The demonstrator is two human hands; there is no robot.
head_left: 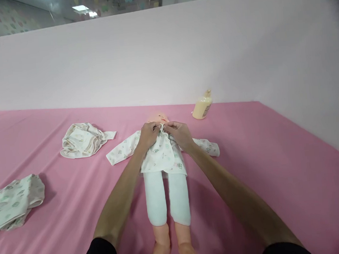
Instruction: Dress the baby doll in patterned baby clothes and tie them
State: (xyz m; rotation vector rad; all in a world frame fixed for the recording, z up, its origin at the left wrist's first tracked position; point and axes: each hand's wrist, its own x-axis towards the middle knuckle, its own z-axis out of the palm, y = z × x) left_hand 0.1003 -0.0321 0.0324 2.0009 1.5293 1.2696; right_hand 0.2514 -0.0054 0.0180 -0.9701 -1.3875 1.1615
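Note:
A baby doll (160, 238) lies on its back with its feet toward me. It wears a white patterned baby shirt (157, 155) with long sleeves spread out to both sides, and white leggings (156, 199). At the shirt's neckline, just below the doll's chin, my left hand (150, 133) pinches the edge of the cloth. Close beside it, my right hand (179, 132) is closed on the other side of the same neckline. Both hands partly hide the doll's head and collar.
Everything lies on a pink sheet (238, 200). To the left are a bundled patterned cloth (81, 141) and a folded leaf-print cloth (16, 201). A pale yellow pump bottle (202, 107) leans at the back right, near the white wall (140, 62).

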